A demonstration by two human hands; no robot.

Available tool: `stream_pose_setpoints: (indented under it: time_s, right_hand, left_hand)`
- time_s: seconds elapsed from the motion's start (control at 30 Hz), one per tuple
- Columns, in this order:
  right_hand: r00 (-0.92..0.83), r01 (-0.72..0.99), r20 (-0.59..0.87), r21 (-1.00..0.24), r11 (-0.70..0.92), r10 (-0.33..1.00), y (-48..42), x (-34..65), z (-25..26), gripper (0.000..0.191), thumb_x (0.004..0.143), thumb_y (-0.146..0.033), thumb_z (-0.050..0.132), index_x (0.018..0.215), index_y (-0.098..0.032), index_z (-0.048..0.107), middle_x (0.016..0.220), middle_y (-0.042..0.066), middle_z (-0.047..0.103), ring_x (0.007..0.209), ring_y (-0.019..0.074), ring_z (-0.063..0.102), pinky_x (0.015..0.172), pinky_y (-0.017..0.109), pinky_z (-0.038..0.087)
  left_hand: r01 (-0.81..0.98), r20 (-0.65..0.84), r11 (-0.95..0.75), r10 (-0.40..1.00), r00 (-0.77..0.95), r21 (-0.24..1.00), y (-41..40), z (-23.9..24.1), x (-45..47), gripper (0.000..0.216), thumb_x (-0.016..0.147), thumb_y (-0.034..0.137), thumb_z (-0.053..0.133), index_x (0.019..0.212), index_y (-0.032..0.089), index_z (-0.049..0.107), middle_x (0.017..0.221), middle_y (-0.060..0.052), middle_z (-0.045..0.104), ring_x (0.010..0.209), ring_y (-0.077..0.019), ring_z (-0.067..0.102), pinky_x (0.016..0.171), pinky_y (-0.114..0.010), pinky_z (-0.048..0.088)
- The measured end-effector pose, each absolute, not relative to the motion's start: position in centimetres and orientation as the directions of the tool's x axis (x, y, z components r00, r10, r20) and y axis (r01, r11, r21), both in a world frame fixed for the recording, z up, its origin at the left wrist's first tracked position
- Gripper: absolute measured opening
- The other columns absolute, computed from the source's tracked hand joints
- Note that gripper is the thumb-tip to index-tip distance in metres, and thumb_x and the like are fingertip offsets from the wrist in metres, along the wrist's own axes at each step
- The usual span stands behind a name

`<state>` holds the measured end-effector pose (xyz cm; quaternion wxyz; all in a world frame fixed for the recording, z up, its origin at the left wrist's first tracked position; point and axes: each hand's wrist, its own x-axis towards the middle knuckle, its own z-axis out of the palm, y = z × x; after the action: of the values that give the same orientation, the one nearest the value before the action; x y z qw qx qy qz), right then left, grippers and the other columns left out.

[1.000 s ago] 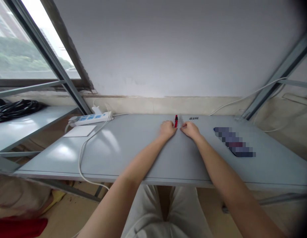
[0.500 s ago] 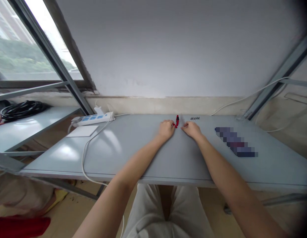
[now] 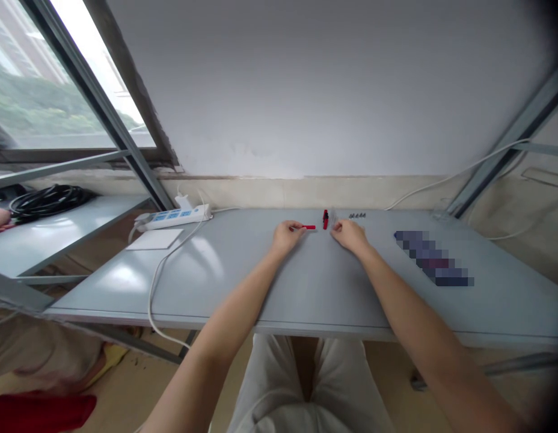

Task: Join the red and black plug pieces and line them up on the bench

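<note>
"What are your hands doing?"

"My left hand point(image 3: 285, 236) pinches a red stick point(image 3: 309, 227), just left of the red-and-black piece point(image 3: 325, 219) and pointing toward it. My right hand point(image 3: 350, 234) is close on that piece's right, fingertips bunched beside something clear point(image 3: 333, 216); I cannot tell whether they grip it."

"What else surrounds the piece?"

"Small dark bits point(image 3: 357, 215) lie in a row to its right; a power strip point(image 3: 176, 216) sits well to its left."

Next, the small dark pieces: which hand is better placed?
Probably the right hand: it's nearer the small dark pieces, though it seems to touch a translucent item. The left hand, farther off, holds a red stick.
</note>
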<state>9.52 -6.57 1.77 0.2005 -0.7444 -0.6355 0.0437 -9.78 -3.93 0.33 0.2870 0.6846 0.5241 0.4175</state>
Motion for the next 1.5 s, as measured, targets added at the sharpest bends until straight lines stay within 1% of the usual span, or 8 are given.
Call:
stream_pose_setpoints:
  time_s: [0.17, 0.33, 0.7, 0.9, 1.1, 1.27, 1.4, 1.5]
  right_hand:
    - [0.122, 0.97, 0.182, -0.232, -0.078, 0.976, -7.3, 8.7, 2.5, 0.016, 0.078, -0.027, 0.053, 0.087, -0.019, 0.063, 0.091, 0.008, 0.067, 0.09, 0.0227, 0.06, 0.079, 0.035, 0.038]
    - [0.084, 0.991, 0.157, -0.114, -0.067, 0.984, -7.6, 8.6, 2.6, 0.018, 0.077, -0.022, 0.05, 0.091, -0.018, 0.062, 0.091, 0.01, 0.067, 0.088, 0.0235, 0.06, 0.076, 0.034, 0.038]
    - [0.023, 0.996, 0.185, -0.087, -0.007, 0.982, -7.6, 8.2, 2.4, 0.017, 0.079, -0.021, 0.051, 0.093, -0.018, 0.06, 0.092, 0.009, 0.066, 0.09, 0.0218, 0.059, 0.077, 0.033, 0.035]
    - [-0.099, 0.967, 0.284, -0.197, 0.159, 0.954, -7.8, 6.9, 2.0, 0.02, 0.08, -0.018, 0.051, 0.099, -0.018, 0.058, 0.096, 0.009, 0.065, 0.091, 0.0208, 0.059, 0.076, 0.032, 0.037]
    - [-0.098, 0.908, 0.344, -0.353, 0.225, 0.934, -7.7, 6.4, 1.7, 0.022, 0.078, -0.013, 0.052, 0.098, -0.017, 0.06, 0.092, 0.007, 0.066, 0.088, 0.0191, 0.059, 0.076, 0.03, 0.039]
    - [-0.049, 0.806, 0.27, -0.558, 0.197, 0.962, -7.2, 6.1, 1.3, 0.024, 0.072, -0.013, 0.059, 0.095, -0.016, 0.062, 0.084, 0.005, 0.066, 0.077, 0.0155, 0.059, 0.072, 0.027, 0.043]
    - [-0.045, 0.682, 0.215, -0.707, 0.187, 0.975, -6.7, 5.9, 0.7, 0.024, 0.07, -0.011, 0.061, 0.094, -0.015, 0.062, 0.077, 0.004, 0.065, 0.065, 0.0115, 0.057, 0.064, 0.024, 0.044]
    - [-0.072, 0.604, 0.179, -0.775, 0.186, 0.981, -6.5, 5.9, 0.4, 0.024, 0.072, -0.01, 0.06, 0.095, -0.014, 0.061, 0.073, 0.003, 0.064, 0.062, 0.0106, 0.057, 0.061, 0.023, 0.044]
  left_hand:
    - [0.448, 0.241, -0.267, 0.964, 0.115, 0.853, -4.2, 0.5, -9.4, 0.018, 0.07, 0.03, 0.066, 0.078, 0.015, 0.071, 0.072, -0.006, 0.066, 0.066, -0.0153, 0.055, 0.063, -0.028, 0.041]
    - [0.403, 0.22, -0.253, 0.967, 0.126, 0.88, -4.5, 0.3, -9.3, 0.018, 0.07, 0.031, 0.065, 0.077, 0.016, 0.071, 0.069, -0.005, 0.066, 0.065, -0.0139, 0.053, 0.061, -0.026, 0.039]
    - [0.408, 0.202, -0.255, 0.965, 0.169, 0.877, -4.8, 0.0, -8.9, 0.019, 0.068, 0.031, 0.067, 0.077, 0.015, 0.071, 0.064, -0.003, 0.062, 0.057, -0.0107, 0.047, 0.056, -0.025, 0.037]
    - [0.388, 0.211, -0.251, 0.967, 0.144, 0.887, -4.7, -0.1, -8.8, 0.014, 0.067, 0.026, 0.068, 0.074, 0.014, 0.069, 0.062, -0.001, 0.059, 0.057, -0.0099, 0.047, 0.058, -0.024, 0.037]
    - [0.131, 0.155, -0.171, 0.98, 0.125, 0.977, -4.7, 0.1, -9.0, 0.016, 0.068, 0.028, 0.067, 0.073, 0.013, 0.065, 0.065, -0.003, 0.06, 0.058, -0.0097, 0.05, 0.062, -0.026, 0.039]
    - [-0.018, 0.132, -0.131, 0.988, 0.079, 0.991, -4.6, 0.3, -8.8, 0.013, 0.067, 0.026, 0.068, 0.071, 0.014, 0.064, 0.071, -0.004, 0.064, 0.063, -0.01, 0.054, 0.07, -0.027, 0.042]
    - [-0.019, 0.114, -0.113, 0.991, 0.077, 0.993, -4.7, 0.2, -8.7, 0.012, 0.067, 0.024, 0.068, 0.071, 0.014, 0.063, 0.068, -0.003, 0.063, 0.06, -0.0095, 0.053, 0.067, -0.026, 0.043]
    - [0.046, 0.131, -0.137, 0.985, 0.116, 0.989, -5.0, 0.2, -8.6, 0.013, 0.068, 0.026, 0.067, 0.067, 0.014, 0.061, 0.064, -0.002, 0.062, 0.058, -0.0092, 0.052, 0.062, -0.024, 0.042]
